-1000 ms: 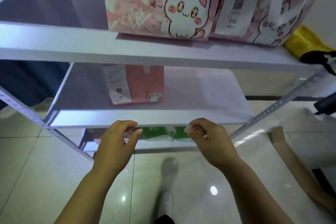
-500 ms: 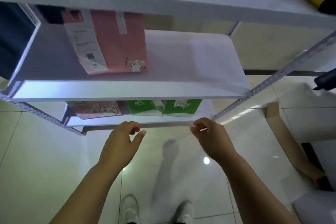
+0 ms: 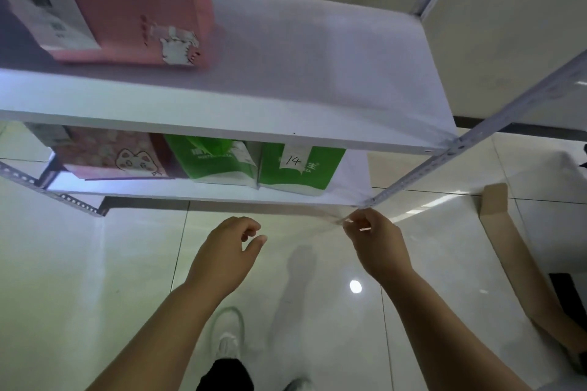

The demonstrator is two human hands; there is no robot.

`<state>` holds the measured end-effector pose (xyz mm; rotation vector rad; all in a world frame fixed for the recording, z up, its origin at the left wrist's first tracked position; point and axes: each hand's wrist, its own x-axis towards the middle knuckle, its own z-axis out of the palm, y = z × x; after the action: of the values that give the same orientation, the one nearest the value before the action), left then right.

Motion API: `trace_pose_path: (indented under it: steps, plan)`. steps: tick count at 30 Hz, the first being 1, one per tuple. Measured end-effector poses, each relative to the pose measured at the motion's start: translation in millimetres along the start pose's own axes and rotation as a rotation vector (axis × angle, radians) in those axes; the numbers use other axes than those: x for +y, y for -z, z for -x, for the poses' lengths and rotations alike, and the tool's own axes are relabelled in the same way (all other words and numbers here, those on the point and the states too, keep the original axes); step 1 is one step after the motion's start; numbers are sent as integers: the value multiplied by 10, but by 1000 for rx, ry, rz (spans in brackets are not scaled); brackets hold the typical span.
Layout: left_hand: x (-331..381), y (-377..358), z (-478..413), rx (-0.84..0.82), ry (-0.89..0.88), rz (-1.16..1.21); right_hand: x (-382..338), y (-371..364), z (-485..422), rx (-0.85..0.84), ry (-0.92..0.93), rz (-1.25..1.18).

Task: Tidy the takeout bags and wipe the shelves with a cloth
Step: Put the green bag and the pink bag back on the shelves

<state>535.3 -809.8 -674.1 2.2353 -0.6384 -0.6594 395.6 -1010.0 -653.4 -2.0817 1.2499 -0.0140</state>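
hands dropped from middle shelf to bottom shelf. left hand loosely curled, empty; right hand pinching thin strip, unclear what. green takeout bags likely next.

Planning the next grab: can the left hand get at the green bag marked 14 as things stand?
Probably yes. The left hand hovers empty just before the lower shelf front edge. The green bag marked 14 stands near that edge, with nothing between them.
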Motion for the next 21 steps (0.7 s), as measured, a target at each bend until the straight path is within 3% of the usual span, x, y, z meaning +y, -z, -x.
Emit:
trace_pose_path:
  steps: [11, 21]
  plan:
    - [-862, -1064, -1390, 94, -206, -65, 883, -1122, -1308, 83, 0, -79]
    - [-1131, -1597, -1976, 297, -267, -14, 964, -1535, -2104, 182, 130, -123]
